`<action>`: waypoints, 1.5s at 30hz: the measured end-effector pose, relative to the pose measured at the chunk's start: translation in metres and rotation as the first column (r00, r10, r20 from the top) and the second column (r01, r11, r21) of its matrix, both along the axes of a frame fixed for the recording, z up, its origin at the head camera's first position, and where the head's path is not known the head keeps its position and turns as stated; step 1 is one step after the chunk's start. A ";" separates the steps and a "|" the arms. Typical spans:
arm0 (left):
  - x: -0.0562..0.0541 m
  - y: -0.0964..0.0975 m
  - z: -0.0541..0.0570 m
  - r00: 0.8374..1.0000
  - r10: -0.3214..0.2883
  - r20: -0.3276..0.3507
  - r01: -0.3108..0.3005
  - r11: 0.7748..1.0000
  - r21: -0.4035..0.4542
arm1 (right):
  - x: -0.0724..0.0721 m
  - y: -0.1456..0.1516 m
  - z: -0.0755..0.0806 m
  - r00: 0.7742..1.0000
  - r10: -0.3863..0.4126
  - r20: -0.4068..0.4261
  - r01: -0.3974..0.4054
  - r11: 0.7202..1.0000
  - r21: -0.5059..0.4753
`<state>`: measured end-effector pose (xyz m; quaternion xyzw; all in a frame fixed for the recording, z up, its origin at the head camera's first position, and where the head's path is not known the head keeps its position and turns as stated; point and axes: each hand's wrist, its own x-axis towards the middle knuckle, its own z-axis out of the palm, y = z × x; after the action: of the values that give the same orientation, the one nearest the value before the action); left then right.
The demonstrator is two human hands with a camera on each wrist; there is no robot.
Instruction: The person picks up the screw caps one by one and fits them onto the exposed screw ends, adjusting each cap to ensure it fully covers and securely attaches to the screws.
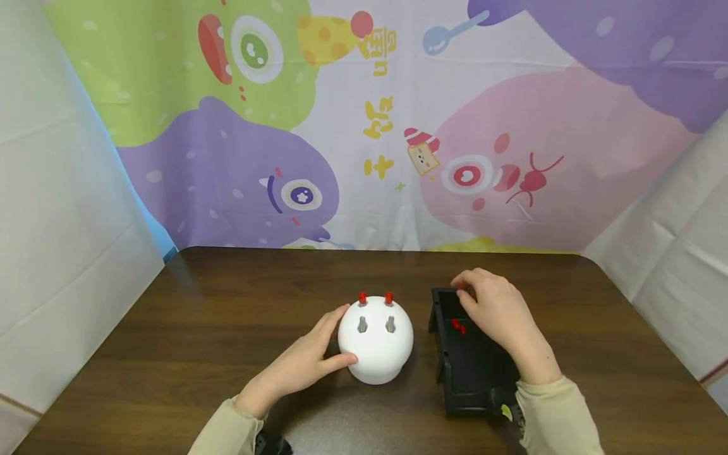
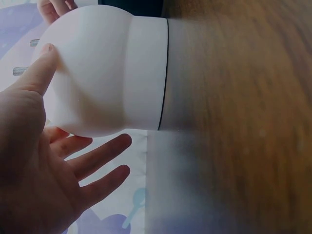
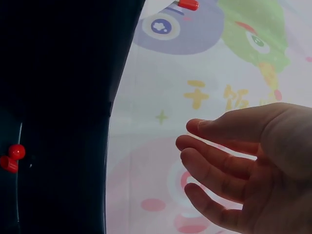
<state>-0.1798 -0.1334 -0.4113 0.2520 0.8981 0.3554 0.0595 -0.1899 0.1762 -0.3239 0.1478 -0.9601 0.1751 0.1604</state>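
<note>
A white rounded dome (image 1: 375, 354) stands on the table, with metal screws (image 1: 390, 325) sticking out of it. Two of the screws at its far side carry red caps (image 1: 362, 297). My left hand (image 1: 304, 360) holds the dome from the left, thumb on the near side and forefinger round the far side; in the left wrist view its other fingers (image 2: 105, 151) spread beside the dome. Over the far end of a black tray (image 1: 474, 385) hovers my right hand (image 1: 500, 309), fingers loosely bent, nothing visible between them. Small red caps (image 1: 458, 327) lie in the tray.
The tray stands on short legs to the right of the dome on the brown wooden table (image 1: 170, 354). A cartoon-print curtain (image 1: 387, 208) hangs behind the table's far edge, and white cloth (image 1: 671, 253) covers the sides.
</note>
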 end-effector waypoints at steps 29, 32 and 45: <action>0.001 0.000 0.001 1.000 0.006 -0.020 -0.007 1.000 -0.006 | -0.014 0.010 -0.013 0.970 -0.013 0.241 0.002 0.999 0.046; 0.001 0.000 0.001 1.000 0.009 -0.022 -0.009 1.000 -0.006 | -0.015 0.011 -0.015 0.964 -0.006 0.264 -0.009 0.998 0.055; 0.001 0.000 0.001 1.000 0.005 -0.008 -0.005 1.000 0.003 | -0.017 0.014 -0.020 0.900 0.025 0.436 -0.071 0.993 0.090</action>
<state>-0.1789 -0.1330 -0.4104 0.2511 0.8984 0.3560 0.0547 -0.2070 0.1904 -0.3440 0.1367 -0.9755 0.1574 -0.0697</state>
